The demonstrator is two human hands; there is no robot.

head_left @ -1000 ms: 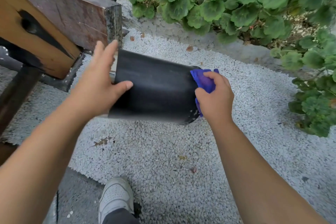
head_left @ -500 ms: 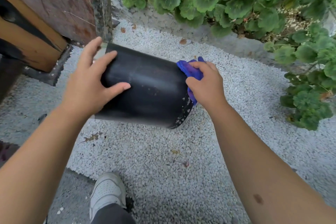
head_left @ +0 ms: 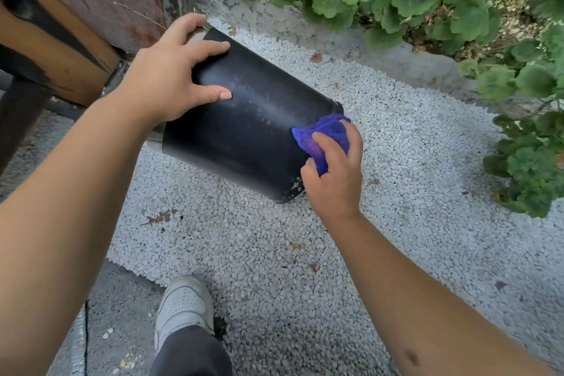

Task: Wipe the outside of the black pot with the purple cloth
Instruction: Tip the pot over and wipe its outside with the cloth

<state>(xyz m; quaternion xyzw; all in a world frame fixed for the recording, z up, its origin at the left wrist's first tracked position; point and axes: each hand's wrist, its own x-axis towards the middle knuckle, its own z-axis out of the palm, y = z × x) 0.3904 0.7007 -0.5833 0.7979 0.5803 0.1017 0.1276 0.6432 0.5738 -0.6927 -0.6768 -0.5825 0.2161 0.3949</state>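
I see the black pot [head_left: 244, 119] held tilted on its side above the white gravel [head_left: 396, 192], its matte wall dusty and speckled pale toward the right rim. My left hand [head_left: 164, 82] grips its far-left base end, fingers spread and curled over the wall. My right hand [head_left: 335, 174] clamps the bunched purple cloth [head_left: 323, 137] against the wall near the right rim.
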